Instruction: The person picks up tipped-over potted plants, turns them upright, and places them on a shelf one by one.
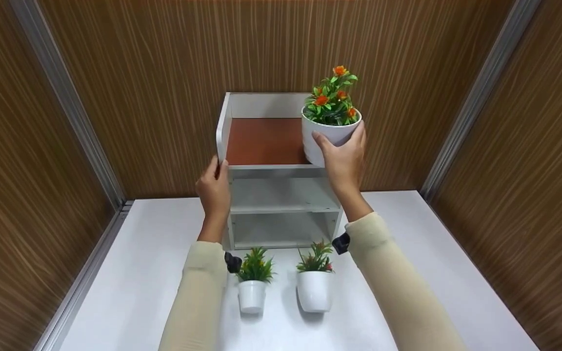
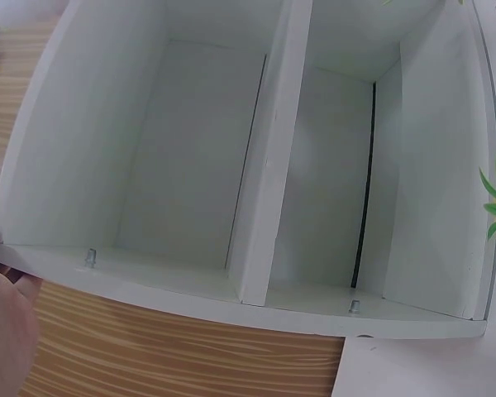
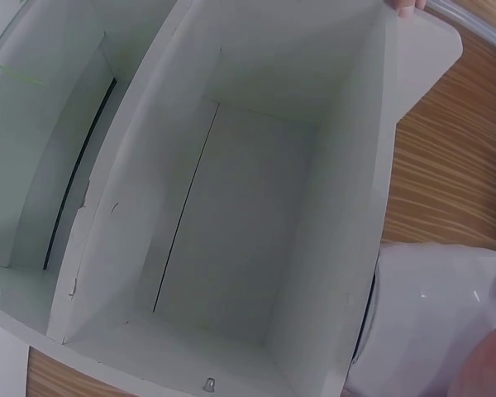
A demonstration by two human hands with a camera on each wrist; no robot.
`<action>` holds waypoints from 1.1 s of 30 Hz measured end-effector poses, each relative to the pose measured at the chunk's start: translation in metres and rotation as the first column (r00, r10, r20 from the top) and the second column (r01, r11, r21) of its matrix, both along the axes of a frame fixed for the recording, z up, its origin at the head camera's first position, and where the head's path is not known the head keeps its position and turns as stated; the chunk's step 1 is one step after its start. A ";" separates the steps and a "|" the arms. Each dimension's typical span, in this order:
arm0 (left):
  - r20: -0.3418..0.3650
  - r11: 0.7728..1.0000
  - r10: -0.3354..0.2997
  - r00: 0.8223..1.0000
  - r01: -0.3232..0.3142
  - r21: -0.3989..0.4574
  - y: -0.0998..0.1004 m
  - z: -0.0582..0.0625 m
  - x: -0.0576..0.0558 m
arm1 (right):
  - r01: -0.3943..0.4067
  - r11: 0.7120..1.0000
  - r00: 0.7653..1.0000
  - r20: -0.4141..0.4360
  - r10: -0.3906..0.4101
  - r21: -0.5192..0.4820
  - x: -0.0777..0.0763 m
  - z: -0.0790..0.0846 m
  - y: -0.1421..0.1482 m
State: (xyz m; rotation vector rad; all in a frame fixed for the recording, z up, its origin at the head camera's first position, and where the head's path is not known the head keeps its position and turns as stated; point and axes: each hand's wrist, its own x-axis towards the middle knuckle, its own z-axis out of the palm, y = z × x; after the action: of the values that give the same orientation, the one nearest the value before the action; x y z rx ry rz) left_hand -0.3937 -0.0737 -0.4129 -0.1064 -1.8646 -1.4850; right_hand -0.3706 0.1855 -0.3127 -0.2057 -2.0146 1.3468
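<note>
R hand (image 1: 346,161) – grips wht flwr pot (image 1: 333,131) | L hand (image 1: 214,187) – pinches shelf side (image 1: 223,129)

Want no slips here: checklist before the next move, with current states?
1. Right hand gripping the flowerpot: ok.
2. Flowerpot right way up, orange flowers on top: ok.
3. Left hand holding the shelf's left side: ok.
4. Flowerpot's base fully settled on the red top: cannot tell.
5. Left small plant and right small plant apart from both hands: ok.
</note>
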 end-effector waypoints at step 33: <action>-0.030 0.999 0.031 0.999 -0.033 -0.041 0.000 -0.003 0.000 | -0.023 0.998 0.993 -0.114 0.029 0.054 0.031 -0.023 0.028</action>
State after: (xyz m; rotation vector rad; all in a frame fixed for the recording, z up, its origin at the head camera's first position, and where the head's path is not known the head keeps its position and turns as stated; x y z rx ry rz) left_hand -0.3935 -0.0735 -0.4159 -0.1167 -1.8663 -1.4161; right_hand -0.3395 0.2130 -0.3361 -0.0766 -1.9602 1.2901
